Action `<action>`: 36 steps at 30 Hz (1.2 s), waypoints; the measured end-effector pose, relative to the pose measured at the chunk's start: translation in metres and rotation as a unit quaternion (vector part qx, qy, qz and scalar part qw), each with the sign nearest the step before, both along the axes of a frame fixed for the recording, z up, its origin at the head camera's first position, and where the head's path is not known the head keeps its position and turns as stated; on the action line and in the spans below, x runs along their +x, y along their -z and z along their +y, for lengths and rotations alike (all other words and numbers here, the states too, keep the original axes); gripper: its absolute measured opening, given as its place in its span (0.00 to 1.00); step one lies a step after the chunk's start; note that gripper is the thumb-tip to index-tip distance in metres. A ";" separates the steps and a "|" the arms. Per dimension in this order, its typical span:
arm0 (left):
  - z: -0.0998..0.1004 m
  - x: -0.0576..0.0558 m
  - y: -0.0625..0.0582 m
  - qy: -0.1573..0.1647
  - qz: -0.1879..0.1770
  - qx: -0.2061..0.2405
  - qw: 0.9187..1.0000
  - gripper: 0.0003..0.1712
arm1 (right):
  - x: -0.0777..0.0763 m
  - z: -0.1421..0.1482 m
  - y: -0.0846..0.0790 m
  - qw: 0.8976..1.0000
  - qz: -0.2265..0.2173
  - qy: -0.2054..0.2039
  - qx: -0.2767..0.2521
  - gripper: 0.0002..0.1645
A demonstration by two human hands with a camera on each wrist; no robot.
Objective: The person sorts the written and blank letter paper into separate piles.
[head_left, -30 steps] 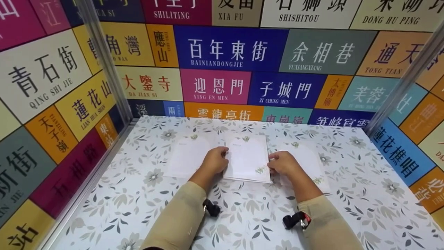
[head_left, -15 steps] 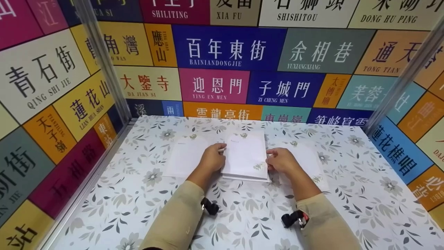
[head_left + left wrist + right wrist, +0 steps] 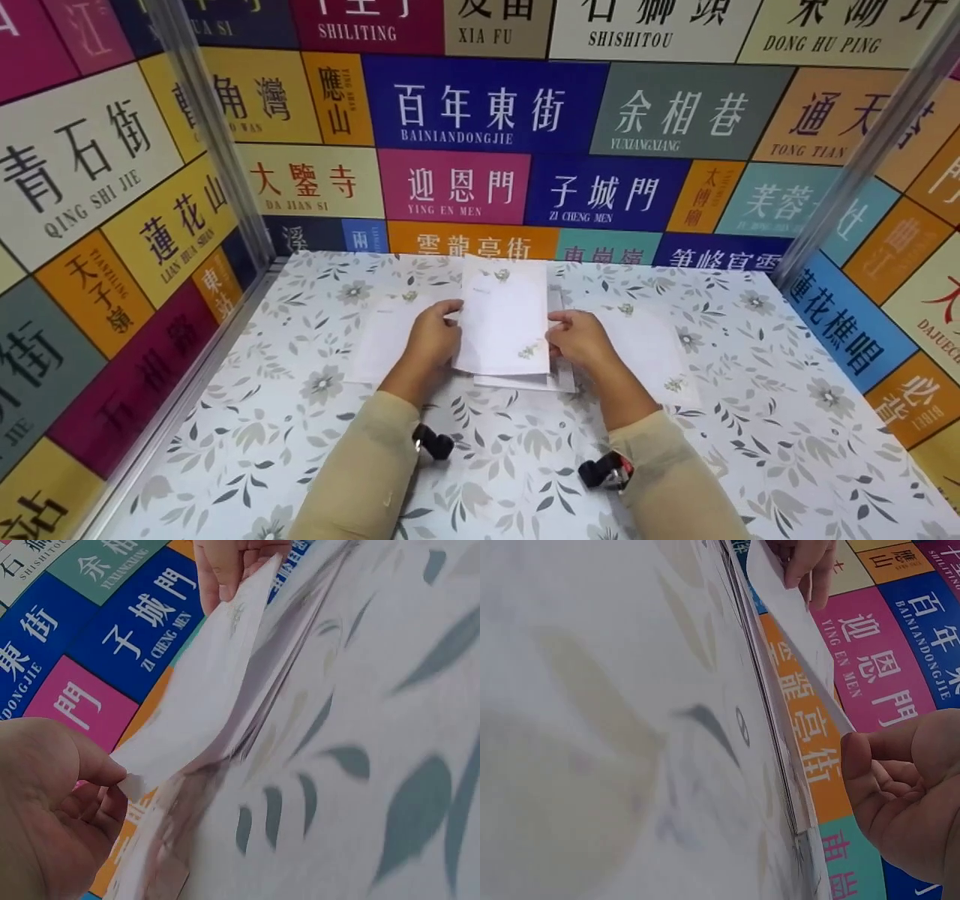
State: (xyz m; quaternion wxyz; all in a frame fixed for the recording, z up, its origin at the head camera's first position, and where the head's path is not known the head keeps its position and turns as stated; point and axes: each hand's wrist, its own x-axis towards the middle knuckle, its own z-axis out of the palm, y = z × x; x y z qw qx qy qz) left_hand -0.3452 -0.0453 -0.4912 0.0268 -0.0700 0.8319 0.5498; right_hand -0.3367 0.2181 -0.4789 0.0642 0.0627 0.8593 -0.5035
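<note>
Both hands hold up one sheet of printed letter paper point(image 3: 502, 322), white with small floral marks at its top and lower right. My left hand point(image 3: 435, 337) pinches its left edge, and my right hand point(image 3: 581, 341) pinches the right edge. In the left wrist view the raised sheet point(image 3: 202, 682) bends between thumb and fingers, apart from the surface below. The right wrist view shows the right hand point(image 3: 915, 787) gripping one end between thumb and finger. Beneath it lies more white paper point(image 3: 562, 381), mostly covered; how many sheets I cannot tell.
A similar sheet point(image 3: 379, 341) lies to the left and another sheet point(image 3: 649, 352) to the right on the floral-patterned table cover point(image 3: 502, 465). Walls of coloured name panels point(image 3: 484, 105) stand behind and at both sides, with metal posts point(image 3: 217, 142) at the corners.
Both hands have raised the top sheet off the middle paper and shifted it left and away from me, uncovering the lower and right edges of the paper beneath. The side sheets stay put.
</note>
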 end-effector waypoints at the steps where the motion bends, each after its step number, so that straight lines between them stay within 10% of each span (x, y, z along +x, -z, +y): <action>1: -0.005 0.001 0.001 0.000 0.002 -0.004 1.000 0.30 | -0.001 -0.005 0.001 1.000 0.001 0.001 -0.009 0.29; 22: -0.126 0.013 0.001 -0.050 -0.056 -0.048 0.996 0.34 | -0.005 -0.131 0.011 0.996 0.013 -0.051 -0.073 0.27; 36: -0.155 0.016 0.010 -0.049 -0.033 -0.107 0.992 0.34 | 0.006 -0.157 0.012 0.994 -0.014 -0.075 -0.078 0.26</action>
